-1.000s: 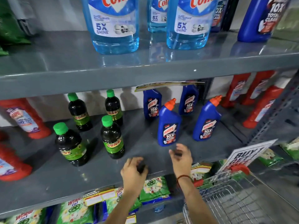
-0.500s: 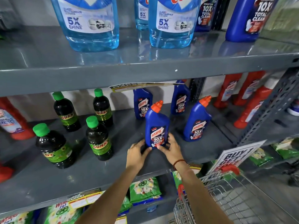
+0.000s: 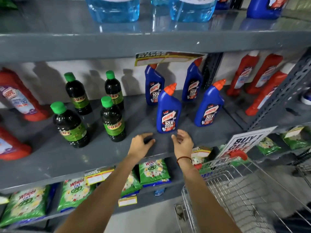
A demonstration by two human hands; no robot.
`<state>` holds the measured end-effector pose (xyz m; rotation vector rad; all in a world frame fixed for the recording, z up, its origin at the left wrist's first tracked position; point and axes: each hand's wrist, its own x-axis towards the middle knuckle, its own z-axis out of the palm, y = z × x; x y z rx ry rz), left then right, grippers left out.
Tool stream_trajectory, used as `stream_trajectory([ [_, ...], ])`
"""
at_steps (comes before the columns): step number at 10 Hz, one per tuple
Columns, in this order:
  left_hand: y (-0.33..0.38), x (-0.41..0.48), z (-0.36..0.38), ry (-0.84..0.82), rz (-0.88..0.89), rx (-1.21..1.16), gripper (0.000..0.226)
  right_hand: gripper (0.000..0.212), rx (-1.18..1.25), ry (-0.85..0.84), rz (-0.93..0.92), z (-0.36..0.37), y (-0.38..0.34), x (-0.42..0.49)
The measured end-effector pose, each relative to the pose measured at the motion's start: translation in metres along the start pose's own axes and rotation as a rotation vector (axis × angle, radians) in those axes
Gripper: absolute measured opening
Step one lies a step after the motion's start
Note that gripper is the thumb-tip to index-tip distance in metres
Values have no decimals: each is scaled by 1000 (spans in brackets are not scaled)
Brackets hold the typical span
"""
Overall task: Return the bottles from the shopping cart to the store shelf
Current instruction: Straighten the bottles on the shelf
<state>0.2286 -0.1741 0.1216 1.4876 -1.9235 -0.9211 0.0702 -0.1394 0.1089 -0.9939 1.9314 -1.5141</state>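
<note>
A blue Harpic bottle (image 3: 168,110) with an orange cap stands upright near the front of the grey middle shelf (image 3: 104,152). Just below it, my left hand (image 3: 140,146) and my right hand (image 3: 182,142) hover over the shelf edge, a little apart from the bottle, fingers loosely curled and holding nothing. Three more blue Harpic bottles stand behind and to the right, the nearest one (image 3: 209,105) at the right. The wire shopping cart (image 3: 232,190) sits at the lower right; the part of it in view holds no bottle.
Several dark Sunny bottles with green caps (image 3: 113,119) stand left of the blue ones. Red bottles (image 3: 262,91) fill the far right and far left (image 3: 18,98). Large light-blue bottles (image 3: 114,9) stand on the top shelf. Green detergent packs (image 3: 154,171) lie below. A white offer sign (image 3: 242,143) hangs by the cart.
Half a second ago both hands held the front blue bottle at its base. They have let go and drawn back toward the shelf edge. The bottle stays upright.
</note>
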Motion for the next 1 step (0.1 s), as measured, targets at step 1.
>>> stream_trajectory([
  [1,-6,-20,-35,-30,-16,-21,30,20,-32,-53,-161,6,-26,-39],
])
